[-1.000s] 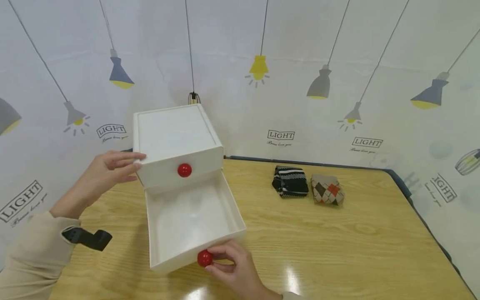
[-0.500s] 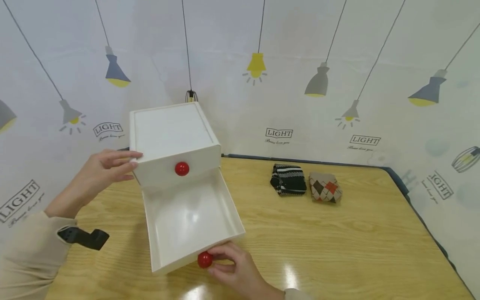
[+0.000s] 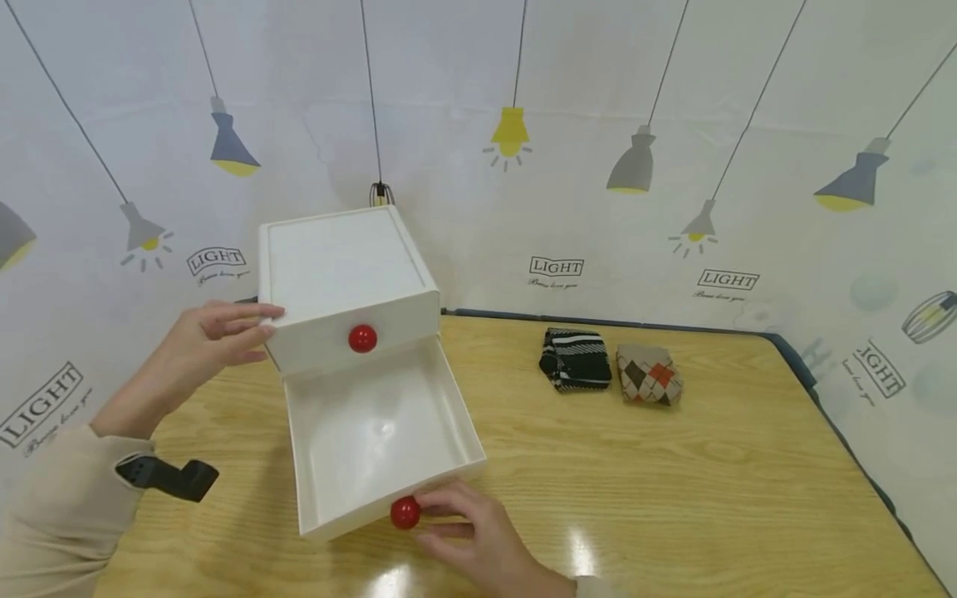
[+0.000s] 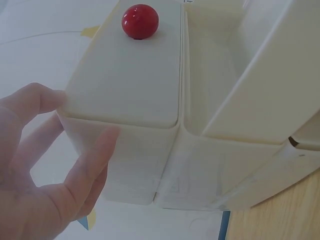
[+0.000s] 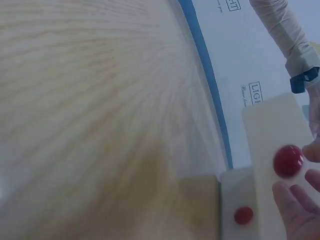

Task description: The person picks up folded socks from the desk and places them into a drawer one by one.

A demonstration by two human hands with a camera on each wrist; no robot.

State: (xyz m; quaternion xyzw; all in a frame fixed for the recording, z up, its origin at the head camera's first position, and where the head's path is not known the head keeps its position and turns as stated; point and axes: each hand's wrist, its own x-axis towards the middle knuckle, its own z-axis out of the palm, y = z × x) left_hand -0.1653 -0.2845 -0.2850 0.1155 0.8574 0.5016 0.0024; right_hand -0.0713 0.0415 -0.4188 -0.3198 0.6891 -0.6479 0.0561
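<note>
A white two-drawer box [image 3: 340, 262] stands on the table at the left, its upper drawer [image 3: 314, 347] closed and its lower drawer [image 3: 381, 444] pulled well out and bare inside. My left hand [image 3: 202, 345] touches the upper left front corner, with nearly straight fingers on the top and side. In the left wrist view, fingertips [image 4: 111, 134] lie along that edge below the upper red knob [image 4: 140, 21]. My right hand [image 3: 482, 531] is at the lower drawer's red knob [image 3: 405, 512]. Its index fingertip is right at the knob, while the thumb stands slightly apart.
Black-and-white folded socks [image 3: 576, 360] and beige argyle folded socks [image 3: 649, 375] lie side by side at the back right of the wooden table [image 3: 673, 498]. Behind the table hangs a lamp-print backdrop [image 3: 449, 149]. A black strap [image 3: 168, 477] juts from the left wrist.
The lower drawer stays pulled out. My right thumb has come slightly away from the lower knob, loosening the earlier pinch. My left hand keeps its place on the box, and the view has shifted slightly.
</note>
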